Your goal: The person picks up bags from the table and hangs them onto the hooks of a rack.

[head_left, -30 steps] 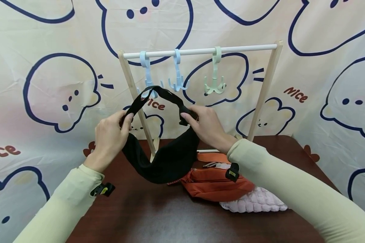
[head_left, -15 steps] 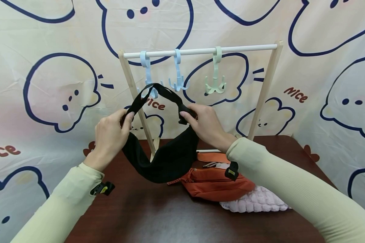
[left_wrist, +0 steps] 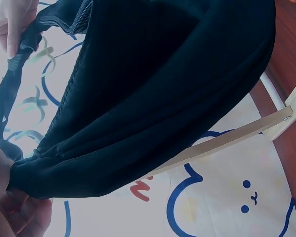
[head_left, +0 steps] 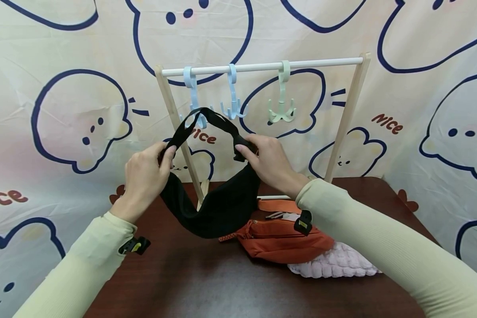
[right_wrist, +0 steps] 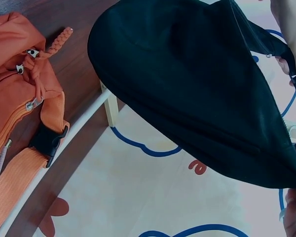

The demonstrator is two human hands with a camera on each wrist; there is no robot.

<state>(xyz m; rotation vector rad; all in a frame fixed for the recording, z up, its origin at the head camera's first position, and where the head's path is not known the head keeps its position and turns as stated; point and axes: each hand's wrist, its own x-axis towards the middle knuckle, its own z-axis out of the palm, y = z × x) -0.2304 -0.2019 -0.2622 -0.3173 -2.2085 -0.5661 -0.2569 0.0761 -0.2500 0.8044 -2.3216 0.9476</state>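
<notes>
A black waist bag [head_left: 216, 216] hangs in the air between my two hands, its pouch sagging low. Its strap [head_left: 218, 121] arches up between them, with its top overlapping the left blue hook [head_left: 193, 92] in the head view. My left hand [head_left: 145, 179] pinches the strap near the bag's left end. At the other end my right hand [head_left: 274, 163] grips the strap, thumb on top. A zipper [left_wrist: 82, 17] shows on the bag in the left wrist view. Whether the strap touches the hook I cannot tell.
A white rail [head_left: 258, 67] on wooden posts carries another blue hook [head_left: 232, 95] and a green hook [head_left: 282, 99]. Below, an orange waist bag [head_left: 286, 240] lies on the brown table [head_left: 206, 282], over a pale bumpy cloth [head_left: 338, 265]. A patterned curtain stands behind.
The black waist bag and its strap have risen very slightly. Both hands keep their hold, almost still.
</notes>
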